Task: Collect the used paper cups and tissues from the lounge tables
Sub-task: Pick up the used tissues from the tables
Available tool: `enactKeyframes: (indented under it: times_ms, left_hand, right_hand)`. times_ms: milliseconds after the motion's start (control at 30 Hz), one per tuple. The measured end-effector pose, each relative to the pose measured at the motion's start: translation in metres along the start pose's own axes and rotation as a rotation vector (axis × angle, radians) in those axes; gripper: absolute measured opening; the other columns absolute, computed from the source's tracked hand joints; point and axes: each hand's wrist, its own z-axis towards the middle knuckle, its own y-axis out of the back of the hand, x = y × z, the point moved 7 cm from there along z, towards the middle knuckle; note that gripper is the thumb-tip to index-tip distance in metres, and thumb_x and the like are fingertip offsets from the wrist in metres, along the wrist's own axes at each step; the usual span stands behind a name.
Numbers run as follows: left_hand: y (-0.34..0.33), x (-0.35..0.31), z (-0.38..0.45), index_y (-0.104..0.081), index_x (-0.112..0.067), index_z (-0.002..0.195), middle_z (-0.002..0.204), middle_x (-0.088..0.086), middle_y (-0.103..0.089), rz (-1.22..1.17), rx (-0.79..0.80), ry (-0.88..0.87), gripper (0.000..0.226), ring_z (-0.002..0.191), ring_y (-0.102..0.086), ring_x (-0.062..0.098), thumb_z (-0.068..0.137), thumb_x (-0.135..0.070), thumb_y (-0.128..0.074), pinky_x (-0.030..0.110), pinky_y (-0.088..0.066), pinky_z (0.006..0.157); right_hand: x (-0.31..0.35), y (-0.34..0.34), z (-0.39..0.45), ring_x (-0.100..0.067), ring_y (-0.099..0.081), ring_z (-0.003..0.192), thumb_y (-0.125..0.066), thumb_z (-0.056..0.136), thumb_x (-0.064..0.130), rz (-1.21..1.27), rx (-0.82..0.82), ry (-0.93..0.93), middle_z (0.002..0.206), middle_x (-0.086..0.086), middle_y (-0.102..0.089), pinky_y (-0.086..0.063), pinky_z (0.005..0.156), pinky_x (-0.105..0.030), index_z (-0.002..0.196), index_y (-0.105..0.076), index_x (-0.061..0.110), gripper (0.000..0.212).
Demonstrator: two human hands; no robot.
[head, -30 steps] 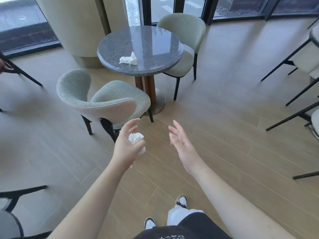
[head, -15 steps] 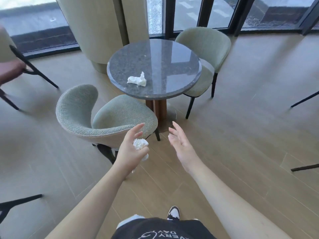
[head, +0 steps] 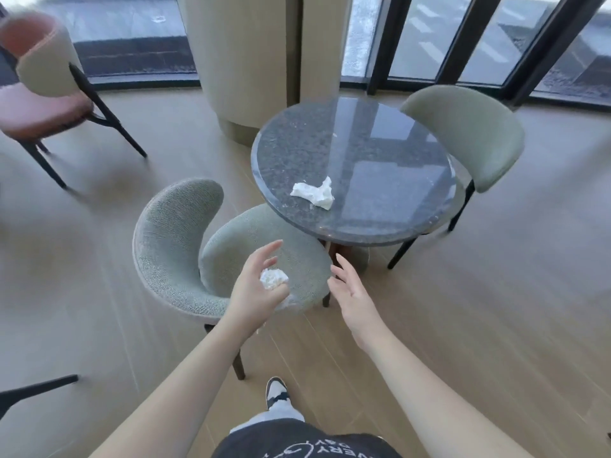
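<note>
Tissue (head: 313,194), white and crumpled into a loose twist, lies on the round speckled-stone table (head: 390,206), toward its near edge. A rough-woven green chair (head: 172,246) with a curved back stands tucked at the table's near left side; a smooth green chair (head: 472,137) stands at its far right. Your left hand (head: 254,292), just short of the table and over the woven seat, grips a balled white tissue (head: 273,278), forefinger extended. Your right hand (head: 352,295), beside it, holds nothing, fingers straight and spread.
</note>
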Motion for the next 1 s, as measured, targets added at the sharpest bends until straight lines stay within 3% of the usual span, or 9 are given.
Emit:
enactKeyframes:
  times_ms: [133,300,367,467,600,733,833,900,1000]
  left_hand:
    - [0.025,-0.008,0.055,-0.049,-0.056,0.136,0.141,-0.035,-0.047,-0.013,0.013,-0.018,0.072,0.129,-0.05,-0.01,0.075,-0.019,-0.062,0.042,-0.057,0.096]
    - [0.032,-0.008,0.101,-0.049,-0.059,0.133,0.139,-0.038,-0.047,-0.043,0.024,-0.012,0.074,0.129,-0.051,-0.009,0.076,-0.014,-0.064,0.033,-0.06,0.079]
    - [0.032,-0.005,0.113,-0.05,-0.058,0.133,0.141,-0.032,-0.05,-0.053,0.003,-0.012,0.076,0.131,-0.05,-0.009,0.079,-0.008,-0.066,0.032,-0.058,0.078]
    - [0.025,0.001,0.129,-0.051,-0.056,0.133,0.141,-0.029,-0.052,-0.05,-0.008,0.026,0.076,0.133,-0.046,-0.012,0.08,-0.004,-0.066,0.039,-0.056,0.09]
    - [0.013,-0.001,0.155,-0.049,-0.06,0.133,0.136,-0.038,-0.051,-0.019,-0.01,0.061,0.076,0.133,-0.045,-0.013,0.073,-0.016,-0.063,0.034,-0.055,0.084]
    - [0.002,-0.006,0.187,-0.046,-0.059,0.135,0.139,-0.041,-0.043,0.05,-0.047,0.093,0.076,0.135,-0.042,-0.012,0.077,-0.013,-0.064,0.051,-0.055,0.098]
    - [-0.009,-0.017,0.21,-0.044,-0.062,0.134,0.136,-0.045,-0.042,0.091,-0.068,0.116,0.08,0.134,-0.041,-0.014,0.08,-0.008,-0.065,0.05,-0.054,0.101]
    - [-0.014,-0.025,0.223,-0.042,-0.068,0.13,0.132,-0.044,-0.044,0.115,-0.084,0.128,0.083,0.132,-0.052,0.002,0.08,-0.007,-0.066,0.048,-0.055,0.095]
    - [-0.017,-0.031,0.238,-0.04,-0.079,0.12,0.131,-0.035,-0.048,0.115,-0.128,0.168,0.087,0.118,-0.055,0.05,0.083,-0.007,-0.071,0.057,-0.053,0.092]
  right_hand:
    - [0.022,-0.01,0.055,-0.007,-0.046,0.134,-0.052,0.104,0.023,0.004,-0.018,-0.002,0.148,0.012,-0.044,-0.037,0.111,-0.03,0.151,-0.034,0.041,0.053]
    - [0.024,-0.01,0.107,-0.004,-0.044,0.133,-0.053,0.103,0.024,-0.009,-0.019,-0.015,0.147,0.013,-0.044,-0.038,0.091,-0.012,0.15,-0.034,0.043,0.054]
    - [0.022,-0.007,0.131,-0.008,-0.044,0.135,-0.054,0.103,0.022,-0.014,-0.023,-0.023,0.151,0.009,-0.041,-0.038,0.098,-0.017,0.15,-0.035,0.041,0.055]
    - [0.022,-0.004,0.167,-0.013,-0.041,0.139,-0.053,0.102,0.017,-0.026,-0.016,-0.042,0.155,0.006,-0.039,-0.036,0.11,-0.031,0.149,-0.035,0.043,0.056]
    - [0.022,-0.004,0.212,-0.009,-0.041,0.137,-0.053,0.101,0.02,-0.109,0.032,-0.056,0.152,0.01,-0.038,-0.035,0.106,-0.03,0.149,-0.035,0.046,0.057]
    - [0.037,0.004,0.262,-0.004,-0.033,0.137,-0.054,0.1,0.021,-0.539,0.109,0.157,0.15,0.011,-0.037,-0.022,0.108,-0.019,0.153,-0.034,0.032,0.058]
    - [0.042,0.007,0.3,-0.019,-0.019,0.15,-0.052,0.1,0.025,-0.843,0.146,0.237,0.163,0.004,-0.026,-0.015,0.121,-0.035,0.154,-0.033,0.028,0.058]
    - [0.041,0.007,0.319,-0.023,-0.009,0.153,-0.049,0.1,0.029,-1.043,0.158,0.3,0.166,0.006,-0.016,-0.005,0.121,-0.042,0.154,-0.031,0.035,0.058]
    - [0.037,0.003,0.345,-0.027,0.0,0.154,-0.045,0.099,0.029,-1.21,0.234,0.379,0.168,0.005,-0.007,0.002,0.121,-0.046,0.153,-0.031,0.04,0.057]
